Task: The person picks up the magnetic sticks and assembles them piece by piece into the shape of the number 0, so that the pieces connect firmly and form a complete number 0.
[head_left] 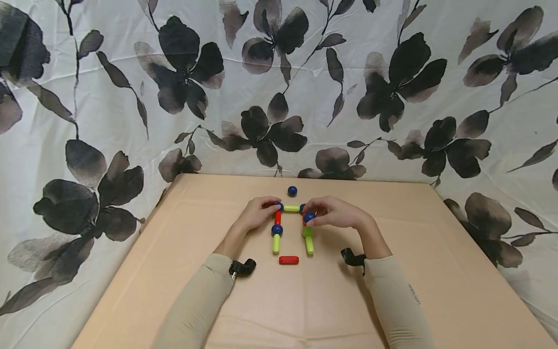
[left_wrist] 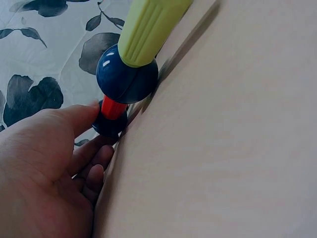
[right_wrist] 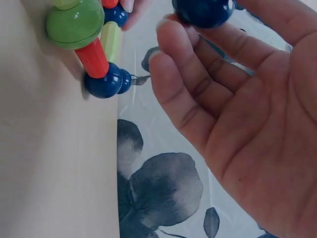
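A U-shaped frame of toy rods and balls lies on the table. My left hand [head_left: 257, 212] pinches the blue ball [left_wrist: 110, 119] at its far left corner between thumb and fingers. From that corner a red rod [head_left: 277, 217], a second blue ball [head_left: 276, 230] and a yellow-green rod [head_left: 276, 244] run toward me. Another yellow-green rod [head_left: 291, 209] spans the far side. Raised over the right side, my right hand [head_left: 337, 212] holds a separate blue ball [right_wrist: 203, 10] in its fingertips. Below it are a red rod [right_wrist: 92, 58], a green ball [head_left: 307, 232] and a yellow-green rod [head_left: 309, 245].
A loose red rod [head_left: 289, 260] lies crosswise at the near end of the frame. Beyond the far side sits a loose blue ball [head_left: 292, 191], close to the back edge of the table [head_left: 370, 315]. Behind hangs a flower-patterned cloth [head_left: 331, 106].
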Motion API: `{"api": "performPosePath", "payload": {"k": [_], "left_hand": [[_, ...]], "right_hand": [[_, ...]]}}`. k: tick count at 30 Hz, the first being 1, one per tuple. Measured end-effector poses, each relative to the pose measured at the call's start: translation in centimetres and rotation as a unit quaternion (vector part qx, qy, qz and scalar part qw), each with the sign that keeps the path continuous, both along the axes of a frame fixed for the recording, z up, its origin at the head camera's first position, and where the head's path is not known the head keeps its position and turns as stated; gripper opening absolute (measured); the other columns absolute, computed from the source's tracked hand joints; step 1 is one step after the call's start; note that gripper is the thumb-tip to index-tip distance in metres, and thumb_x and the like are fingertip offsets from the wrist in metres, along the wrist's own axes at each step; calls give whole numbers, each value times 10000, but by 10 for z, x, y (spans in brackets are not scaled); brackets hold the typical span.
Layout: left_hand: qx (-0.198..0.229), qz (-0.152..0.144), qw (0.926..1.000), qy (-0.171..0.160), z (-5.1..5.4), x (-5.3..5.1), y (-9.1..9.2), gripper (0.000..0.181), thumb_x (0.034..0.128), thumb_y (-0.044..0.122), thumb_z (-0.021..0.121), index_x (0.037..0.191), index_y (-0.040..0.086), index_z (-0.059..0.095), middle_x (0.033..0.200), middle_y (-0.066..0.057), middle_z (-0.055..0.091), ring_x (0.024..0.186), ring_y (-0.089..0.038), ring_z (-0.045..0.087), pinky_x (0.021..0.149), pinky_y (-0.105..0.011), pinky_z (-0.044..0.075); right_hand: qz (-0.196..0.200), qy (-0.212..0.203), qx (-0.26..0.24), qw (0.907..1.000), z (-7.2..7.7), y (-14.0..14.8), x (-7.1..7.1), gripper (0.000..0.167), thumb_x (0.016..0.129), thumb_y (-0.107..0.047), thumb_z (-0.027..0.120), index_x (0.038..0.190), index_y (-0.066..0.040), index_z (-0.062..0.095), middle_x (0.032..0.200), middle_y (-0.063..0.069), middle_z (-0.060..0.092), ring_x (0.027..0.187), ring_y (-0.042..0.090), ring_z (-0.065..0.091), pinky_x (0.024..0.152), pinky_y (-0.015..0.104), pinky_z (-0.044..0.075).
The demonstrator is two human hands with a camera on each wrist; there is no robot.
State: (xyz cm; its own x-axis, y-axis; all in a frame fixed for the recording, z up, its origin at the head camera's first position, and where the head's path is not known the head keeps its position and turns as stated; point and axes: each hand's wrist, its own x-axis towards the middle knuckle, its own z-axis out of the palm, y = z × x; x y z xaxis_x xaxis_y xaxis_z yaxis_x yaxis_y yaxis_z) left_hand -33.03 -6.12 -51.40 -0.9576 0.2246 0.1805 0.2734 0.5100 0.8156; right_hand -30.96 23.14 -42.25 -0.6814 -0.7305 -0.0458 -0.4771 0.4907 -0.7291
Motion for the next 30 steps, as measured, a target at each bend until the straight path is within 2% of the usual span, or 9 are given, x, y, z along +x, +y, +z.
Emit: {"api": "performPosePath", "payload": {"k": [7, 13, 16, 21, 24, 30], "left_hand": [[36, 8, 10000, -53, -1, -3, 1, 361, 1038, 329, 657, 1349, 152, 705, 1328, -27, 705, 1265, -251, 601, 1150, -456, 439], [55, 49, 10000, -29, -3, -5, 1, 357, 1034, 321, 664, 1348, 158, 707, 1328, -27, 706, 1262, -249, 604, 1150, -462, 440], [53, 65, 10000, -43, -3, -6, 2, 357, 1036, 322, 662, 1349, 156, 706, 1327, -33, 706, 1254, -252, 606, 1147, -460, 443], [89, 91, 9999, -90, -3, -7, 4, 353, 1036, 319, 660, 1345, 155, 708, 1327, -38, 706, 1257, -257, 606, 1149, -460, 442], [78, 129, 9998, -90, -2, -8, 5, 347, 1035, 314, 664, 1342, 161, 711, 1333, -34, 704, 1264, -258, 602, 1151, -465, 438], [59, 183, 9998, -113, -1, -9, 7, 345, 1033, 312, 667, 1342, 166, 711, 1340, -28, 700, 1268, -257, 597, 1149, -462, 441]], "right_hand": [[342, -85, 519, 9980, 2, -1, 1, 242, 897, -323, 835, 1066, -165, 764, 919, -10, 708, 860, 206, 608, 790, 323, 523], [997, -501, 994, 9888, -2, -8, 5, 217, 852, -281, 879, 1033, -199, 794, 976, -36, 734, 885, 235, 644, 806, 343, 547], [1253, -646, 1237, 9823, -6, -14, 6, 221, 838, -274, 889, 1028, -203, 801, 977, -38, 730, 850, 218, 630, 729, 321, 546], [1111, -1099, 1667, 9735, -12, -20, 6, 197, 827, -269, 897, 1005, -248, 815, 950, -25, 717, 813, 193, 601, 622, 386, 576], [1019, -1167, 1861, 9702, -13, -23, 8, 194, 822, -260, 901, 998, -251, 819, 966, -17, 711, 882, 223, 608, 667, 424, 598], [1157, -1060, 1927, 9686, -13, -27, 9, 214, 812, -217, 907, 1007, -242, 823, 984, -34, 704, 952, 254, 592, 683, 332, 539]]}}
